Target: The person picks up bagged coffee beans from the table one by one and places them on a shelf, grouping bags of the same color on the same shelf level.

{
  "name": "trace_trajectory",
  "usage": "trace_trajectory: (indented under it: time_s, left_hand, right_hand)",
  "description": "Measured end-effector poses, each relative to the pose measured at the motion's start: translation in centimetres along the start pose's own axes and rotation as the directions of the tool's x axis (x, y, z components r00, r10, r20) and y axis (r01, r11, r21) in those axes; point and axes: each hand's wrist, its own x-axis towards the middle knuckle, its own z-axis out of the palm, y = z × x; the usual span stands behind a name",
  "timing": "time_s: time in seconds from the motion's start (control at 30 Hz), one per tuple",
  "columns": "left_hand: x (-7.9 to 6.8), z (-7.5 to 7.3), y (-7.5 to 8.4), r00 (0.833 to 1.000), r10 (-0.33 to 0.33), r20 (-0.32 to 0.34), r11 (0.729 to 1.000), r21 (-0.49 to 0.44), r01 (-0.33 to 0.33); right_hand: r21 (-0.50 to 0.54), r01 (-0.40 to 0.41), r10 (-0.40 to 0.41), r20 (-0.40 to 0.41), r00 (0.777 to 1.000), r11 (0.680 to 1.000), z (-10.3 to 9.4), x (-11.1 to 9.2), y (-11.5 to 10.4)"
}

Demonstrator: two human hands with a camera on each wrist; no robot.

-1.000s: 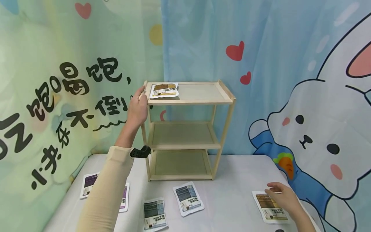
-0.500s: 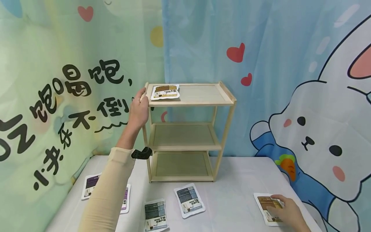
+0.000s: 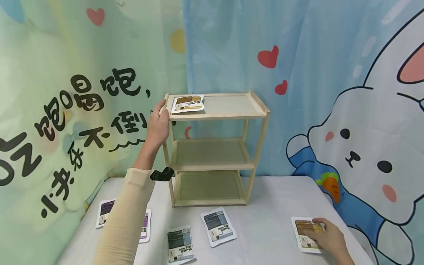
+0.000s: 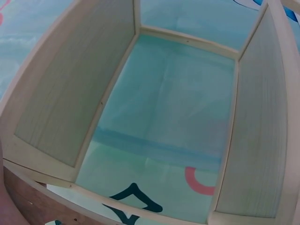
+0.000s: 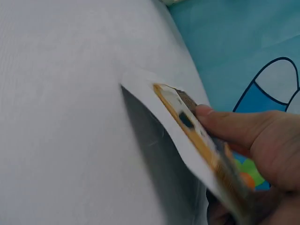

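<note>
Gripping the rack [image 3: 212, 168] at its top left corner with the left hand [image 3: 158, 123], probably to steady so slender a frame. Closed round the side of the wood, as far as the head view tells; cannot tell how tightly, with only a sliver of that hand in the left wrist view.

Pinching a brown pouch [image 3: 302, 235] in the right hand [image 3: 331, 238], near the right edge of the table [image 3: 258, 221]. Thumb on the printed face, fingers underneath, parted no wider than the thickness between. Tilted, to judge by the dark shadow under the white border; cannot tell whether touching the table at any corner. Taken by the side nearest the hand, likely for the shortest reach.

Lying near the left edge of the top shelf: a second brown pouch [image 3: 187, 103], flat and face up. Spread before the rack, well apart from its legs: a blue pouch [image 3: 180, 244] and another blue pouch [image 3: 218, 226], slightly skewed. Towards the left edge of the table, partly behind the beige sleeve [image 3: 126, 213]: a purple pouch [image 3: 105, 213] and another purple pouch [image 3: 145, 227]. Grouped by colour, perhaps to tell kinds apart.

Smooth, white-bordered, round-cornered pouches; pale wooden rails, slanting legs, finely grained flat panels; matte white cloth over the table.
</note>
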Motion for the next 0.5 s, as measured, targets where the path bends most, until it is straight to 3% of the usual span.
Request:
trace_trajectory:
  time_s: [0.37, 0.5]
  left_hand:
    - [-0.1, 0.1, -0.2, 1.000, -0.011, 0.008, 1.000, -0.014, 0.011]
    - [0.0, 0.1, -0.2, 1.000, -0.004, 0.000, 1.000, -0.014, 0.004]
  right_hand:
    - [0.125, -0.020, 0.022, -0.019, 1.000, 0.992, 0.7, -1.3, -2.7]
    - [0.196, -0.011, 0.031, -0.099, 0.995, 0.980, 1.2, -1.6, -3.2]
